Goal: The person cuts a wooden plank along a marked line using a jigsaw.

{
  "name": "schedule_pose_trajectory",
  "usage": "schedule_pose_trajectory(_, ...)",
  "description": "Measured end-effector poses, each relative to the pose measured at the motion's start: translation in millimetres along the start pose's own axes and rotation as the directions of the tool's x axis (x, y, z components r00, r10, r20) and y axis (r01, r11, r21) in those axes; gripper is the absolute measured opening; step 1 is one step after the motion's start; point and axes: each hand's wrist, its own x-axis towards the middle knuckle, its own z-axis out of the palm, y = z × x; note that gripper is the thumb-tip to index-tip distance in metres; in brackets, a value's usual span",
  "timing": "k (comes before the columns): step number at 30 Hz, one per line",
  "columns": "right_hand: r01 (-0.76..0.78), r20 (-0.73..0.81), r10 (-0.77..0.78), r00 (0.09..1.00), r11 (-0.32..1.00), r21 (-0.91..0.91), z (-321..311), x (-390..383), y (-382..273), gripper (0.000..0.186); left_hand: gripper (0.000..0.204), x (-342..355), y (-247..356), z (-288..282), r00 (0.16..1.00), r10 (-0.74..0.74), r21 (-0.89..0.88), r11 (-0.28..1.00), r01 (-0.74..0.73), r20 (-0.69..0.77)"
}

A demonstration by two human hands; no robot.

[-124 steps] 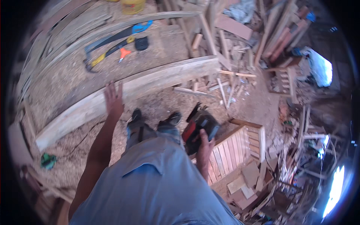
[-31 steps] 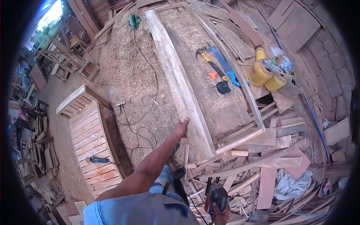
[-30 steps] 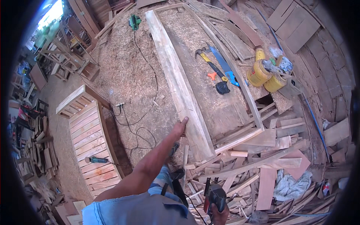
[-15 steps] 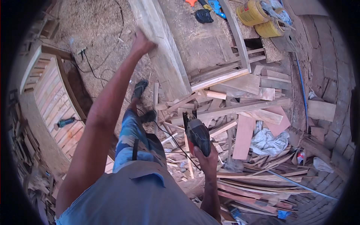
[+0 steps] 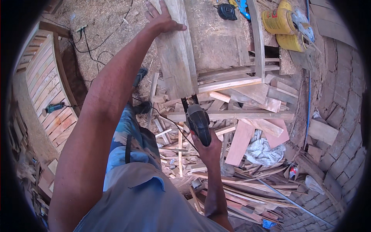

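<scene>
My left hand [image 5: 161, 19] lies on top of a long pale board [image 5: 176, 65] with its fingers spread and thumb out. My right hand [image 5: 208, 149] grips a black and red jigsaw [image 5: 198, 118] below the board, its front at the board's near end; whether blade and wood touch is unclear. The board forms one side of a rough wooden frame, with a thinner rail [image 5: 257, 46] opposite and a crosspiece [image 5: 228, 84] at the near end. Inside the frame are a black tape measure [image 5: 227, 11] and part of a blue handsaw [image 5: 242, 7].
Scrap wood [image 5: 243, 135] and a crumpled pale cloth [image 5: 262, 150] cover the lower right. A slatted wooden piece [image 5: 48, 89] with a green power tool [image 5: 54, 108] stands at left. Black cables [image 5: 89, 52] cross sawdust. Yellow containers [image 5: 276, 23] and a blue pipe [image 5: 308, 104] lie at right.
My view has swung round and down toward the board's near end. The jigsaw has moved forward to that end. My left hand's fingers have spread over the board's top.
</scene>
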Motion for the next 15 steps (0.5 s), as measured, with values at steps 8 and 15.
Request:
schedule_pose_trajectory(8,0.008,-0.019,-0.007,1.0,0.999,0.049,2,11,-9,0.034,0.169,-12,12,-16,0.997,-0.035,0.002,0.999,0.035,0.067)
schedule_pose_trajectory(15,0.029,0.045,-0.03,0.999,0.999,0.028,2,16,-13,0.062,0.166,20,-22,-12,0.958,0.047,-0.186,0.982,0.007,0.284)
